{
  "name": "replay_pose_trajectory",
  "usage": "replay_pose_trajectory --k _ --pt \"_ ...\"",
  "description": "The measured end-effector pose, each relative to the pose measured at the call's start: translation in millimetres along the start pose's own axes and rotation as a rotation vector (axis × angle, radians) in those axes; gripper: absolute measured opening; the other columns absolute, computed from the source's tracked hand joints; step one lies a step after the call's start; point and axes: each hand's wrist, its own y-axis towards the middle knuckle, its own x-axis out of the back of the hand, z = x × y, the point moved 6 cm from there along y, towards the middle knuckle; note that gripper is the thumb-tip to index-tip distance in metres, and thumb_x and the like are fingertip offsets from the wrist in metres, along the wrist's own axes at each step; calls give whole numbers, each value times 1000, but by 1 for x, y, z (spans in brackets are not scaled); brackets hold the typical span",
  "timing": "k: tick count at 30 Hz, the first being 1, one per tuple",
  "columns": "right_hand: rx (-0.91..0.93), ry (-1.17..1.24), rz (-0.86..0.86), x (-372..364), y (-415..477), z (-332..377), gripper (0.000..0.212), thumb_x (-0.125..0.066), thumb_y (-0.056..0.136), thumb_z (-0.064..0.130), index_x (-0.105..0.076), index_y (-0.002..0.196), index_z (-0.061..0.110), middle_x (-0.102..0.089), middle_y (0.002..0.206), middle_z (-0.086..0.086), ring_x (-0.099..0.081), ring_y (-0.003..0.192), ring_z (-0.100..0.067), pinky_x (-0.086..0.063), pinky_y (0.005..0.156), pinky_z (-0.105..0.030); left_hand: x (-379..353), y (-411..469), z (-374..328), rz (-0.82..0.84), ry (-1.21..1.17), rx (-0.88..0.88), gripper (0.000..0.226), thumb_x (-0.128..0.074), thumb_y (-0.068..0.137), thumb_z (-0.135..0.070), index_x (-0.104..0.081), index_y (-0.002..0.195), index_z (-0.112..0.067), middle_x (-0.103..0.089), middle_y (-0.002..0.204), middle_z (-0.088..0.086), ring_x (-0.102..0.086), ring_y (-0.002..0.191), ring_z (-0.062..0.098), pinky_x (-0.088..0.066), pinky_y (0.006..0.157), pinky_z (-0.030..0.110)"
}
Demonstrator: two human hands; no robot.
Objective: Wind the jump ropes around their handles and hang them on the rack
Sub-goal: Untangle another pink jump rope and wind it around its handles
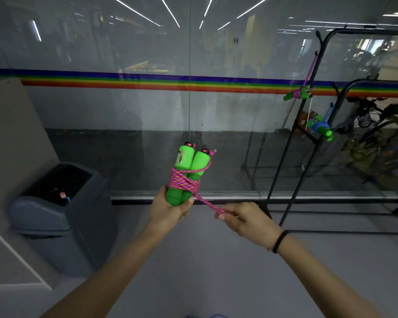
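Observation:
Two green jump-rope handles (190, 167) stand upright side by side in my left hand (169, 208), which grips their lower ends. A pink rope (183, 182) is wound several times around their middle. Its free end runs down to the right into my right hand (244, 220), which pinches it taut. At the right stands a black rack (308, 115). A wound pink rope with green handles (298, 93) hangs on it, and a wound blue rope with green handles (321, 128) hangs lower down.
A grey bin (53, 210) stands on the floor at the left beside a grey wall block. A glass wall with a rainbow stripe (147, 80) runs across ahead. Bicycles (377, 125) show behind the glass at the right.

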Motion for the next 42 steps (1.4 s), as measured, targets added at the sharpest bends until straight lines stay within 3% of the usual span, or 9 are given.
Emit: replay_pose_trajectory --k 4,8,15,18,21,23,27,33,42 --pt "6 -329 73 14 -14 19 25 -43 94 39 -61 99 23 -66 92 -3 -59 91 -22 -41 71 -32 20 7 8 14 593 -25 45 -76 69 -26 -57 109 -19 -68 99 8 -64 94 26 -51 80 34" --pt "175 -590 69 31 -14 63 27 -46 90 46 -61 106 30 -68 104 2 -59 101 -22 -40 71 -31 4 -9 9 288 1109 -108 34 -68 72 -29 -62 105 -25 -69 107 3 -63 106 24 -49 80 30" --pt "196 11 138 61 29 53 10 -74 74 23 -74 81 15 -66 64 -1 -54 56 -2 -40 58 -12 -19 -25 9 793 962 -300 11 -70 67 -15 -61 73 -17 -54 60 -8 -50 52 -3 -40 55 17" --pt "99 386 68 51 42 27 7 -70 77 9 -70 75 16 -60 54 2 -49 49 0 -38 52 -11 -16 -26 -6 834 675 -288 14 -73 71 -6 -62 73 -16 -57 59 -14 -47 55 -5 -41 56 16" --pt "6 731 1 22 36 12 14 -80 61 35 -69 62 26 -66 51 12 -56 51 9 -45 53 -8 -13 -27 -15 796 416 -258 23 -78 66 -14 -68 85 -4 -63 75 0 -51 69 5 -46 65 24" --pt "-68 920 -50 -5 33 7 42 -81 46 56 -69 52 16 -67 53 -4 -55 50 0 -45 51 -14 -14 -30 -17 714 220 -223 35 -80 58 -20 -69 87 -5 -65 82 3 -54 74 7 -49 70 23" --pt "-198 644 -204 -30 39 1 44 -46 93 10 -42 50 19 -46 41 6 -36 38 0 -27 43 -18 -23 -31 -3 521 -197 82 38 -80 47 -17 -68 81 -7 -70 72 3 -64 66 12 -52 62 21" --pt "-345 -158 -248 -22 32 2 27 -38 94 25 -58 91 7 -65 100 -21 -59 96 -39 -40 69 -35 -21 -23 1 58 176 87 54 -74 46 -17 -58 96 -5 -62 70 -2 -56 54 3 -42 46 14" --pt "-227 -265 -228 -11 29 -11 32 -38 95 38 -60 90 15 -68 95 -16 -60 94 -37 -44 73 -39 -26 -29 0 -85 283 61 44 -64 49 -34 -62 89 -15 -64 75 1 -60 75 21 -40 59 25"
